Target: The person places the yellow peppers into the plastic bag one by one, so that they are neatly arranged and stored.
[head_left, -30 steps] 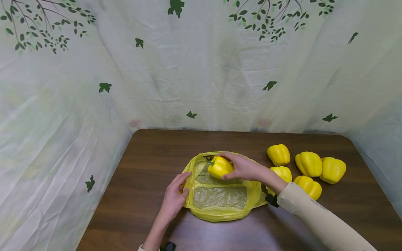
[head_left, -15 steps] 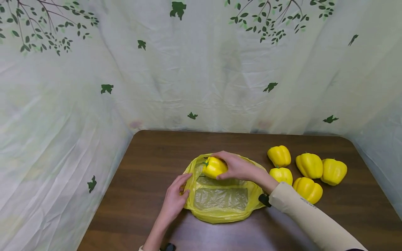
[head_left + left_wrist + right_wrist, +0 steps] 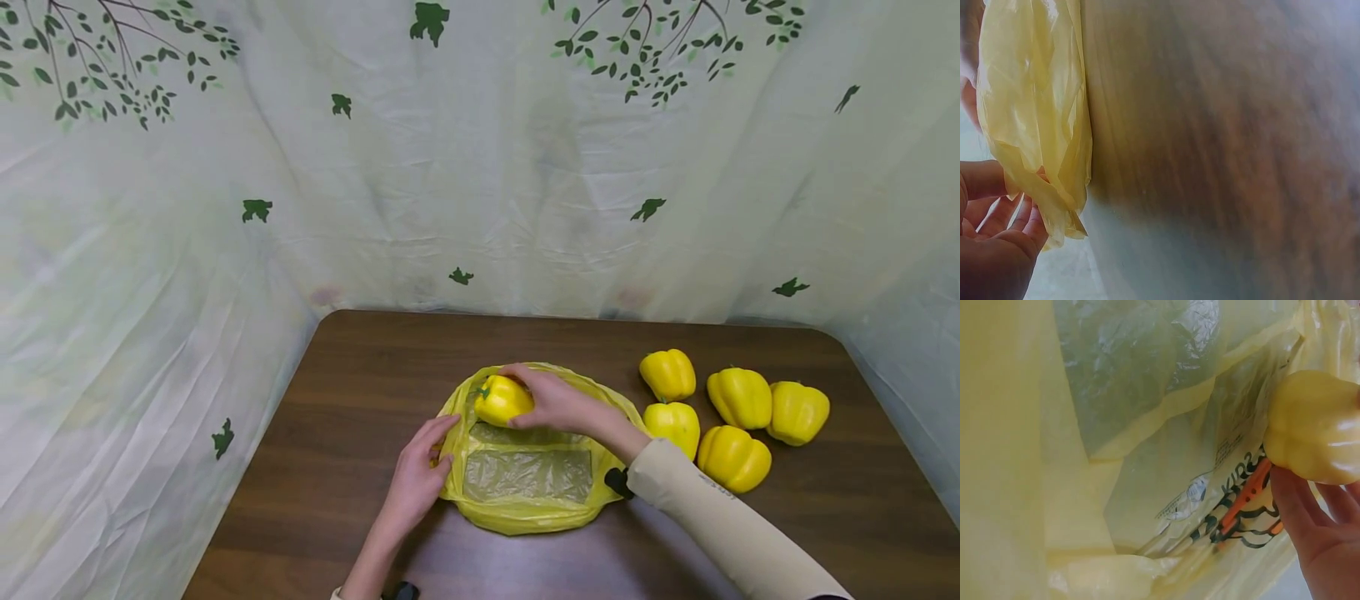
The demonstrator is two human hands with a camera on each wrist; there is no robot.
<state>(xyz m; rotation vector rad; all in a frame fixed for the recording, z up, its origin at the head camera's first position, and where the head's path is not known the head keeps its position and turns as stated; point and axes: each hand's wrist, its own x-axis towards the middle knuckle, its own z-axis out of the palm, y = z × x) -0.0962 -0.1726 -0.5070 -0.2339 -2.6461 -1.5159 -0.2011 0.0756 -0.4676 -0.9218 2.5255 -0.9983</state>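
A yellow plastic bag (image 3: 525, 517) lies on the table with its mouth spread wide, thin see-through plastic showing inside. My right hand (image 3: 551, 402) grips a yellow bell pepper (image 3: 501, 402) with a green stem, held in the bag's mouth toward its far left side. In the right wrist view the pepper (image 3: 1313, 428) is beside printed lettering on the bag's inner wall. My left hand (image 3: 420, 467) holds the bag's left rim between thumb and fingers; the left wrist view shows the plastic (image 3: 1035, 125) hanging over those fingers.
Several more yellow bell peppers (image 3: 738, 398) lie grouped on the table right of the bag, the nearest one (image 3: 675, 427) close to its rim. The brown wooden table (image 3: 315, 467) ends at a pale leaf-printed curtain (image 3: 525, 208) behind and at the left.
My right hand has carried the bell pepper leftward within the bag's mouth, closer to the left rim. The left hand keeps its place on the rim.
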